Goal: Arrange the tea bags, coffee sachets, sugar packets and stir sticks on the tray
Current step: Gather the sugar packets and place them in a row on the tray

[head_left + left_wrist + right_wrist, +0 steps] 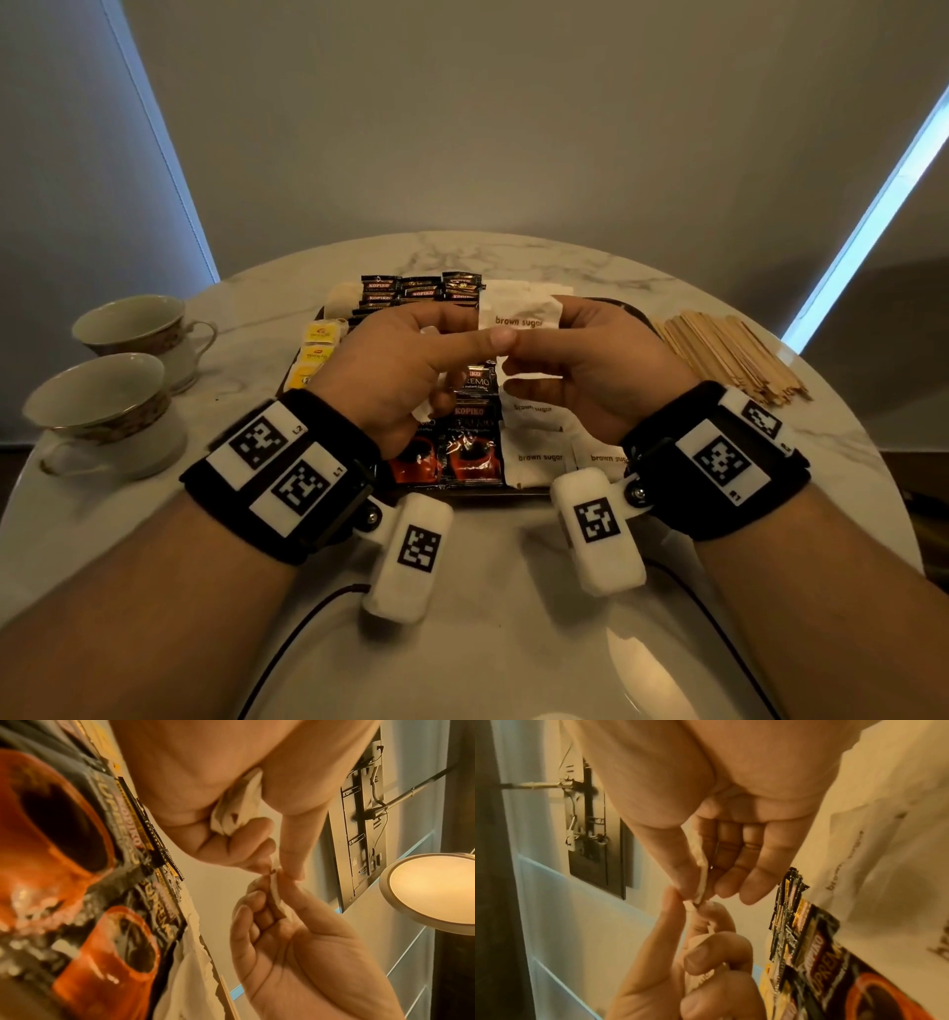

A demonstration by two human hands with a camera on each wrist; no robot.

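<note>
item: white paper brown sugar packet (518, 313), flat, crinkled; pinched at its lower edge between my right hand (585, 370) thumb and fingers, above the dark tray (637, 313). my left hand (405, 370) curls round more crumpled white packets (236, 809), fingertips meeting the right's.
</note>
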